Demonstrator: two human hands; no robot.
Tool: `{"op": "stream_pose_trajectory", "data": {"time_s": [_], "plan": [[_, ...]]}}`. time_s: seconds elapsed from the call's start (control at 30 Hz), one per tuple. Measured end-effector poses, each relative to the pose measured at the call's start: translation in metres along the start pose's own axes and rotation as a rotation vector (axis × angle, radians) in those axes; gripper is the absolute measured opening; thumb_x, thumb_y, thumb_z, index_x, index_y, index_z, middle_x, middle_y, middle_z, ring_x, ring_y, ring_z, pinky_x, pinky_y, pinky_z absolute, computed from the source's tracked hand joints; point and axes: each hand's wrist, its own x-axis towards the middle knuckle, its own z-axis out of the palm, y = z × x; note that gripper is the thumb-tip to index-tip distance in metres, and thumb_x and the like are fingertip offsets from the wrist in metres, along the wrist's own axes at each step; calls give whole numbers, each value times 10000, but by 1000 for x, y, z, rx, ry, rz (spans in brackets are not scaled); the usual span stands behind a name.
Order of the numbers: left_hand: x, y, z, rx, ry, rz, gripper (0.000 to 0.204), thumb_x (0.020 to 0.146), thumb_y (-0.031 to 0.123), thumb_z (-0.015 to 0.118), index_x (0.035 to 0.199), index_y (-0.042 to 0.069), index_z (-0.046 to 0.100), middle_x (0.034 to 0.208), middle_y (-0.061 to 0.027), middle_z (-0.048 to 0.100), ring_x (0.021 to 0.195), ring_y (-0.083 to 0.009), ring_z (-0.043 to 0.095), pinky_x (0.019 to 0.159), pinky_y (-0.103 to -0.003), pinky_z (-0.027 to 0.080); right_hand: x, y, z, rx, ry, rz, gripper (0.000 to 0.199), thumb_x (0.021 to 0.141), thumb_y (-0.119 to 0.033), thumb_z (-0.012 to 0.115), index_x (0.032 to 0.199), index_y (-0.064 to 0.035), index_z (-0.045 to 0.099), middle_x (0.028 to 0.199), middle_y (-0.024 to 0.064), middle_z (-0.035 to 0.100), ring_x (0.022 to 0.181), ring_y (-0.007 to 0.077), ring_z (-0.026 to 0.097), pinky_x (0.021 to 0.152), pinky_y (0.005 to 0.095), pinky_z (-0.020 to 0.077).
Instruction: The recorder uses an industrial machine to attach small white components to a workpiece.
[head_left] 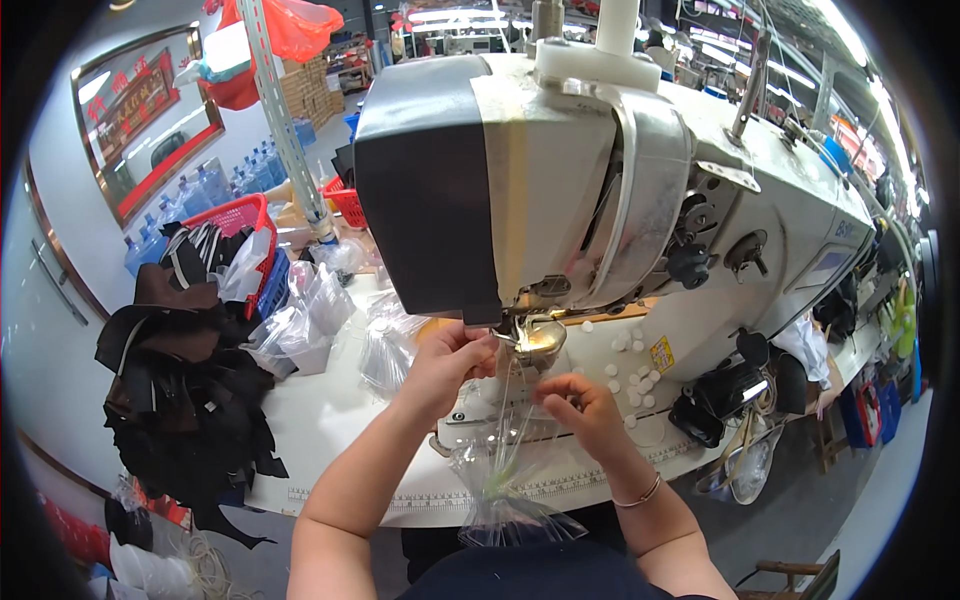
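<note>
We see a clear plastic bag (505,490) lying on the white table's front edge, and more clear plastic bags (315,320) piled to the left of the sewing machine. A small yellow label (662,354) sits on the machine's lower body and a pale rectangular screen (826,268) on its right end. On the left wall hangs a framed red sign (140,110), with an orange-red plastic bag (290,25) hanging near it.

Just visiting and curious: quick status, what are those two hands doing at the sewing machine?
Left hand pinching at the presser foot. Right hand pinching the clear plastic bag on the machine bed. Small white discs scattered nearby, none in the way.
</note>
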Motion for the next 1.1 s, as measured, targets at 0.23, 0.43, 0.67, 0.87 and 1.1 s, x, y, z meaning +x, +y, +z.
{"op": "stream_pose_trajectory", "data": {"time_s": [0.23, 0.43, 0.67, 0.87, 1.1], "plan": [[-4, -23, 8, -48, 65, 189, 94, 815, 104, 578, 821, 24, 530, 675, -4, 531, 576, -62, 467, 543, -188, 371, 8, -11, -32, 89, -74, 53, 86, 807, -69, 583, 779, 11, 592, 662, 27, 596, 583, 61, 533, 572, 184, 435], [-15, -32, 30, -41, 288, 186, 87, 837, 118, 557, 824, 36, 531, 678, 13, 524, 592, -31, 447, 550, -169, 362, 32, -21, -53, 206, -21, 156, 87, 750, -107, 642, 765, -27, 613, 610, 5, 567, 542, 34, 486, 483, 169, 338], [-16, -42, 48, 11, 377, 322, 90, 833, 119, 561, 823, 35, 529, 695, 24, 521, 609, -29, 442, 561, -166, 360, 90, 5, -95, 310, -272, -6, 26, 705, -24, 571, 726, -13, 562, 561, 11, 484, 508, 77, 429, 454, 207, 297], [-9, -17, 19, -298, 163, -28, 89, 800, 142, 581, 813, 66, 538, 648, -13, 532, 450, -56, 422, 412, -166, 326, 111, 17, -102, -1003, -22, -453, 92, 687, -23, 548, 618, 6, 493, 573, 36, 464, 530, 115, 394, 489, 263, 317], [-14, -37, 27, -384, 319, 96, 63, 802, 123, 584, 795, 70, 549, 665, -5, 554, 490, -44, 417, 448, -159, 320, 136, 45, -107, -1037, -101, -52, 218, 837, -139, 460, 928, -28, 624, 985, 98, 622, 891, 261, 575, 773, 346, 432]]}}
